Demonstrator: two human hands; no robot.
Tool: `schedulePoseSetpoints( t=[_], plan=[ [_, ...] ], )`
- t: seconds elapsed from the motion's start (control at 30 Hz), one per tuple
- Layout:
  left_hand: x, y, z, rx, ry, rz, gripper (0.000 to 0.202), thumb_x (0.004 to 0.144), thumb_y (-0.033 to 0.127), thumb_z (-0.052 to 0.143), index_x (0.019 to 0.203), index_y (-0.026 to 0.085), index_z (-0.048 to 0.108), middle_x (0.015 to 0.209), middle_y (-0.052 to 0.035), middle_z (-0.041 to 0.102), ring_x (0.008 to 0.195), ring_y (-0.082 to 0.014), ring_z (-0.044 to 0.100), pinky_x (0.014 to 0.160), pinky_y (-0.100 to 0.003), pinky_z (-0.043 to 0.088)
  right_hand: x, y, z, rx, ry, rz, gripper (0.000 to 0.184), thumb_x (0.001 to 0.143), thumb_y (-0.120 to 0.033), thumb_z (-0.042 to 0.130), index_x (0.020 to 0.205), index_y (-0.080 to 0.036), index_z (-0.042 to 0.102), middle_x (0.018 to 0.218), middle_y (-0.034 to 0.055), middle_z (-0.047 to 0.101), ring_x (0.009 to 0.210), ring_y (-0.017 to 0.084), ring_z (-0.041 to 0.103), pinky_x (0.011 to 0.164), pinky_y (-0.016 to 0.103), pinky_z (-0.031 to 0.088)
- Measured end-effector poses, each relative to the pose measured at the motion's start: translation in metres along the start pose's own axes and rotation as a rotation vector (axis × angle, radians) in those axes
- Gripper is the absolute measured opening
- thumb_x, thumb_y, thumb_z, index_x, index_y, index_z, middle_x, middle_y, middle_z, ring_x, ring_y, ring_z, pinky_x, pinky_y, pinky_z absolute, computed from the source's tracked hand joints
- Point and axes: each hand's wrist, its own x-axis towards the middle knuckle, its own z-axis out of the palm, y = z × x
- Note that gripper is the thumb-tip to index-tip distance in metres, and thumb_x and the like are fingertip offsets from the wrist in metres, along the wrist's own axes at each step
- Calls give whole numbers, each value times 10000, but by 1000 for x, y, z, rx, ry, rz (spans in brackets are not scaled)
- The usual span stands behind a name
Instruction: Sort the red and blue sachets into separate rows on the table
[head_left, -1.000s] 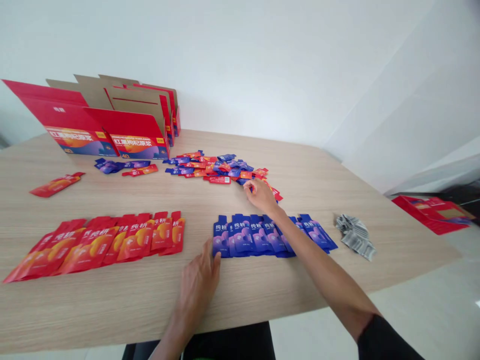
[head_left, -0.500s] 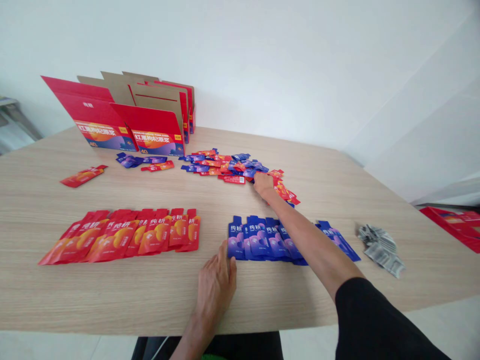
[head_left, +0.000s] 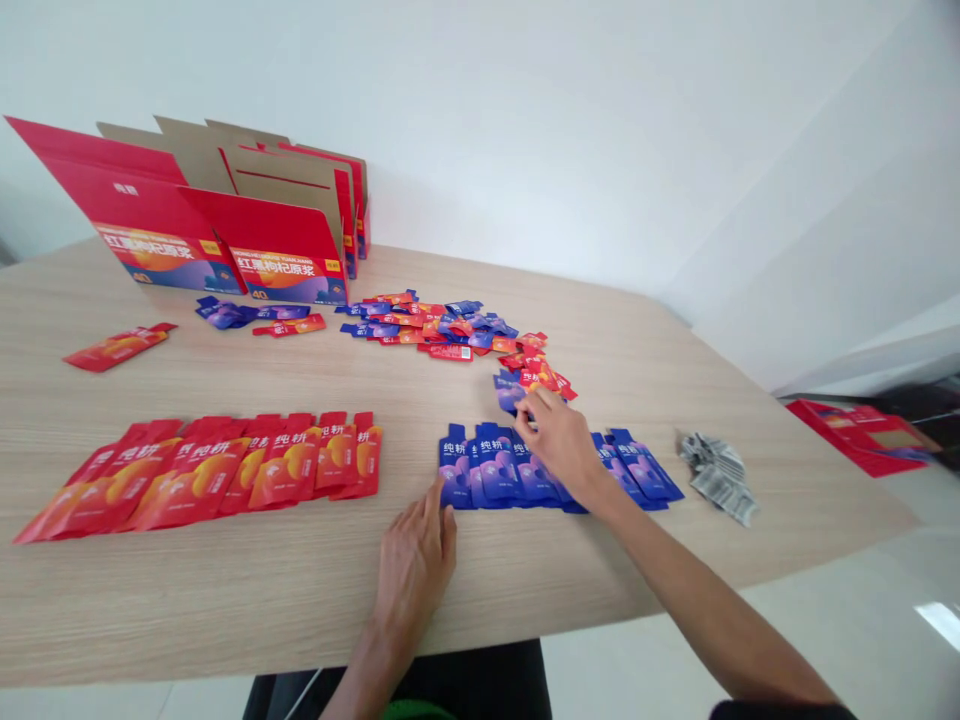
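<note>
By the grip of the right hand (head_left: 559, 438), a blue pouch (head_left: 508, 388) is pinched at its near edge; light, soft and slippery handling is expected, with the flat rim best held. Nearer than that grip, a blue row (head_left: 495, 475) is fanned, its left end attended by the loosely opened left hand (head_left: 412, 560).

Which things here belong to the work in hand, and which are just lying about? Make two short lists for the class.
In the work, judging by the hands:
blue sachet in the right hand
row of blue sachets, left hand at its near end
mixed pile of sachets
row of red sachets, probably

Apparently lying about:
open boxes
crumpled striped pieces
red carton, far right
</note>
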Motion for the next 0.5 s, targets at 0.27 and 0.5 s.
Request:
schedulePoseSetpoints(
  t=[0.27, 0.5],
  plan=[
    [2, 2, -4, -16, 0, 20, 344, 1081, 234, 401, 1332, 145, 618, 1130, -107, 807, 931, -211, 782, 810, -312, 618, -64, -51, 10, -16, -52, -330, 227, 1007, -80, 515, 884, -200, 663, 838, 58, 638, 822, 211, 630, 718, 320, 490],
    [3, 3, -9, -8, -111, 1, 376, 1085, 240, 403, 1360, 205, 656, 859, -42, 756, 764, -204, 740, 698, -307, 573, -71, -75, 11, -27, -233, -359, 252, 963, -13, 503, 962, -213, 657, 946, 78, 674, 915, 252, 648, 770, 375, 555]
  ],
)
